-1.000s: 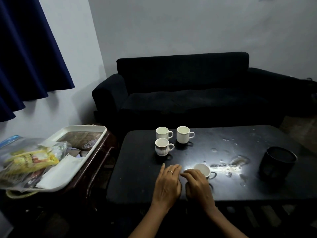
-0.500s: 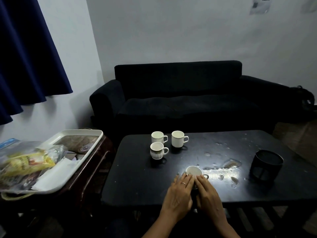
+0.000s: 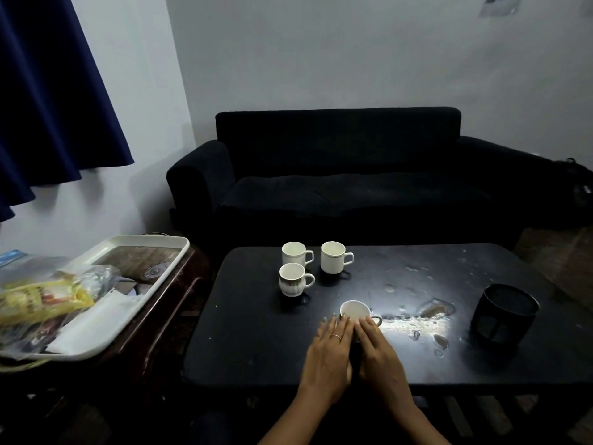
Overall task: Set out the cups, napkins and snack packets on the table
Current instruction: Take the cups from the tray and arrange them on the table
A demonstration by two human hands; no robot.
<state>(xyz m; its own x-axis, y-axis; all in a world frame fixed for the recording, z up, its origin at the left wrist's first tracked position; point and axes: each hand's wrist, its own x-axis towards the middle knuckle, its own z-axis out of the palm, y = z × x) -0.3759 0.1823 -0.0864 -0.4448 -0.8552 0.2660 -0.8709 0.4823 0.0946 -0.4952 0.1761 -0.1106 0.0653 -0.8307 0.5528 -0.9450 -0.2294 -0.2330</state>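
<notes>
- Both hands laid side by side on the near half of the dark desk (image 3: 256,342), palms down, fingers stretched forward.
- Left hand (image 3: 329,358) flat and unclenched, a ring on one finger, fingertips (image 3: 333,319) touching the near left side of a white cup (image 3: 354,309); nothing gripped.
- Right hand (image 3: 382,361) likewise spread, fingertips (image 3: 369,322) against the near right side of that same cup, close to its handle; no closed grasp visible.
- White cup upright between the two sets of fingertips, mouth up, handle pointing right, just left of a bright wet patch (image 3: 417,322) on the desk.
- Three more cups grouped farther back and left: patterned cup (image 3: 292,280) nearest, plain cup (image 3: 294,254) behind it, taller cup (image 3: 333,257) to the right; all upright, handles to the right, standing close but apart.
- Dark round container (image 3: 503,313) on the right part of the desk, well apart from the cups.
- White tray (image 3: 141,300) on a low wooden side stand (image 3: 179,290) left of the desk, apart from it.
- In the tray: yellow snack packets (image 3: 38,298) inside clear plastic, white napkins (image 3: 93,322) lying beside and partly under them; count of either impossible to tell.
- Dark sofa (image 3: 337,175) behind the desk against a pale wall; blue curtain (image 3: 48,91) hanging at upper left.
</notes>
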